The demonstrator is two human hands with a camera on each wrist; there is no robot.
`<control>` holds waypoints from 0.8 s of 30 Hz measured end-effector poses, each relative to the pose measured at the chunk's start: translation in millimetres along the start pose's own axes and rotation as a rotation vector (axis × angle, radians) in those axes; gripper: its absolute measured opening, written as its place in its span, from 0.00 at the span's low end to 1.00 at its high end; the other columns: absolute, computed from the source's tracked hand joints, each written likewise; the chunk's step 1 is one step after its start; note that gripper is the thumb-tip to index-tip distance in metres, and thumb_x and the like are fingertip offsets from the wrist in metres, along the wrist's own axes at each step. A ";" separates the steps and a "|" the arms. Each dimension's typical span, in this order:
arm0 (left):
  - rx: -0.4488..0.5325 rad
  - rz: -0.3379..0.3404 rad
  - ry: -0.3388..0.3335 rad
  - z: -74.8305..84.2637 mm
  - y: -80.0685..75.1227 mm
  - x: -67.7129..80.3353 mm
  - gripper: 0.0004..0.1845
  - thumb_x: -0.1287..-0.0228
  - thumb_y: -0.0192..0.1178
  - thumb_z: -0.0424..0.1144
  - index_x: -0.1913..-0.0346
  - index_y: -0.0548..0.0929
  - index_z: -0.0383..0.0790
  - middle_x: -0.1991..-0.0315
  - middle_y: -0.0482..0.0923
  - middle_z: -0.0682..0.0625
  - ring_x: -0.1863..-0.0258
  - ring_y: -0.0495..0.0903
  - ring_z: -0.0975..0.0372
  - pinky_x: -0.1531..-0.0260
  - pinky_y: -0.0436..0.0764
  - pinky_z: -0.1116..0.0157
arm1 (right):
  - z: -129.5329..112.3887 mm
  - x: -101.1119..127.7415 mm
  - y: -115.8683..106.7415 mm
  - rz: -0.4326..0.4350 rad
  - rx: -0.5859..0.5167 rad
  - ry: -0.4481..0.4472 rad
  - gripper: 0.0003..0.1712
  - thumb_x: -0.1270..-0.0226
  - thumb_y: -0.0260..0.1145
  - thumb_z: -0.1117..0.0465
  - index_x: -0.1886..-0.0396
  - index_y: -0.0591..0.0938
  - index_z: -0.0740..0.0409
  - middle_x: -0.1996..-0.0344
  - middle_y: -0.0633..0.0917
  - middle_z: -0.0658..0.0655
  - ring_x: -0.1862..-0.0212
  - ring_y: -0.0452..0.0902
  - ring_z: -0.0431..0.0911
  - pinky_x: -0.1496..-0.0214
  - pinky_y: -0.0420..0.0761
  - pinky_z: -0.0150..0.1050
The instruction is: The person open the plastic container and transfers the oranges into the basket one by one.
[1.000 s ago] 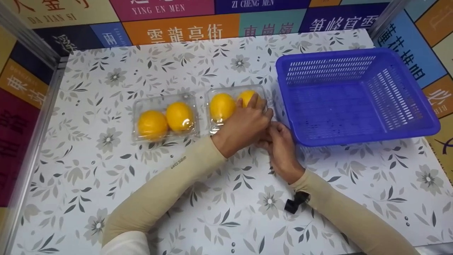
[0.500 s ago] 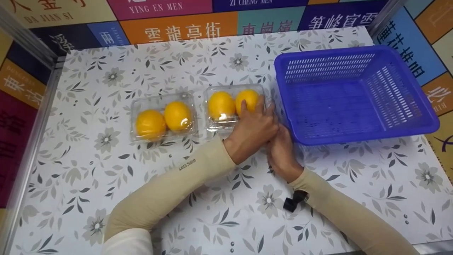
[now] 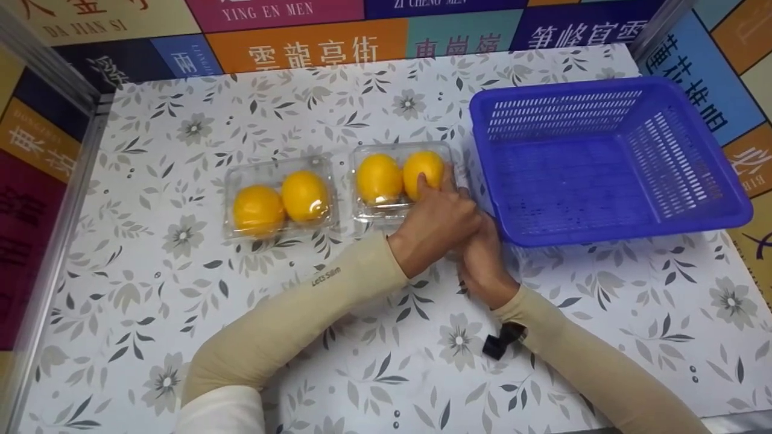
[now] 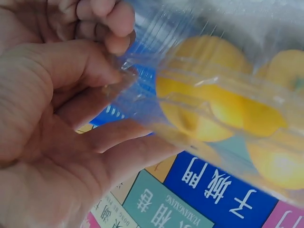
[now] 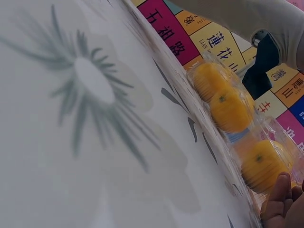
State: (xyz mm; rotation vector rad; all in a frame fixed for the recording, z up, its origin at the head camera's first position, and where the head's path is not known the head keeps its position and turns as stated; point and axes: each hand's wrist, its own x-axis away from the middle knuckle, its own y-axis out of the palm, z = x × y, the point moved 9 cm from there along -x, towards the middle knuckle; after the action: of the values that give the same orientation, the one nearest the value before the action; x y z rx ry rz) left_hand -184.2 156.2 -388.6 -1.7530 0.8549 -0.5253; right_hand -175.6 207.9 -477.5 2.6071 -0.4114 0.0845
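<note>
We see two clear boxes on the flowery tabletop [image 3: 374, 361], each with two yellow fruits inside. Our left hand [image 3: 435, 223] rests on top of the right box [image 3: 399, 181], fingers lying over one fruit [image 3: 422, 172] while the thumb pinches the box's corner. Our right hand [image 3: 482, 253] is tucked under the left hand at the same corner; we cannot tell its grip. The other box [image 3: 278, 196] sits just beside. A blue basket [image 3: 603, 232] stands near.
</note>
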 end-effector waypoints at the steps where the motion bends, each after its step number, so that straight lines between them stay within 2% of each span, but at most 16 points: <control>1: -0.004 0.012 0.003 0.4 0.1 -0.4 0.23 0.20 0.49 0.26 0.36 0.91 0.42 0.38 0.88 0.35 0.27 0.76 0.34 0.45 0.86 0.33 | -0.7 -0.3 0.1 0.001 -0.003 -0.002 0.22 0.13 0.48 0.72 0.57 0.87 0.50 0.70 0.81 0.46 0.71 0.73 0.35 0.71 0.70 0.25; 3: -0.014 0.042 0.004 0.9 0.3 -1.2 0.23 0.20 0.49 0.27 0.38 0.92 0.42 0.38 0.87 0.35 0.28 0.78 0.34 0.47 0.87 0.34 | -1.7 -0.9 0.6 -0.002 0.004 -0.002 0.22 0.12 0.47 0.71 0.55 0.87 0.50 0.71 0.80 0.46 0.72 0.72 0.35 0.72 0.69 0.26; 6: -0.032 0.075 -0.003 -0.5 0.5 -1.0 0.22 0.20 0.50 0.29 0.40 0.93 0.44 0.35 0.86 0.36 0.29 0.79 0.35 0.48 0.89 0.36 | -1.7 -1.8 3.7 -0.039 -0.014 0.008 0.21 0.09 0.45 0.67 0.53 0.85 0.51 0.67 0.81 0.46 0.68 0.75 0.36 0.67 0.73 0.26; 11: -0.053 0.110 -0.015 -4.7 1.3 3.4 0.21 0.17 0.52 0.33 0.34 0.90 0.47 0.28 0.82 0.43 0.26 0.77 0.37 0.45 0.89 0.39 | 0.4 -2.6 5.2 -0.064 -0.037 0.034 0.21 0.07 0.44 0.64 0.52 0.85 0.52 0.61 0.84 0.48 0.60 0.80 0.38 0.58 0.80 0.28; 18: -0.084 0.167 -0.054 -15.2 1.3 10.7 0.24 0.12 0.45 0.36 0.24 0.82 0.47 0.22 0.77 0.47 0.22 0.73 0.44 0.36 0.84 0.40 | 4.8 -3.9 3.9 -0.056 0.032 0.083 0.14 0.10 0.50 0.67 0.50 0.83 0.57 0.66 0.86 0.51 0.65 0.84 0.41 0.65 0.84 0.33; 24: -0.068 0.153 -0.054 -23.6 6.9 22.9 0.26 0.12 0.52 0.40 0.18 0.74 0.44 0.19 0.72 0.47 0.21 0.72 0.44 0.33 0.82 0.40 | 8.1 -2.4 3.8 -0.081 0.044 0.120 0.12 0.09 0.50 0.65 0.50 0.80 0.60 0.66 0.89 0.54 0.65 0.87 0.43 0.63 0.88 0.36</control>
State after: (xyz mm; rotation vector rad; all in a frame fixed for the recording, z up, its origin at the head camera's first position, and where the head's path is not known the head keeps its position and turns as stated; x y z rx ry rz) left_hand -188.0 122.8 -388.4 -1.7385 0.9696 -0.3496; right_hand -179.2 201.4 -483.1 2.6417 -0.2635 0.2241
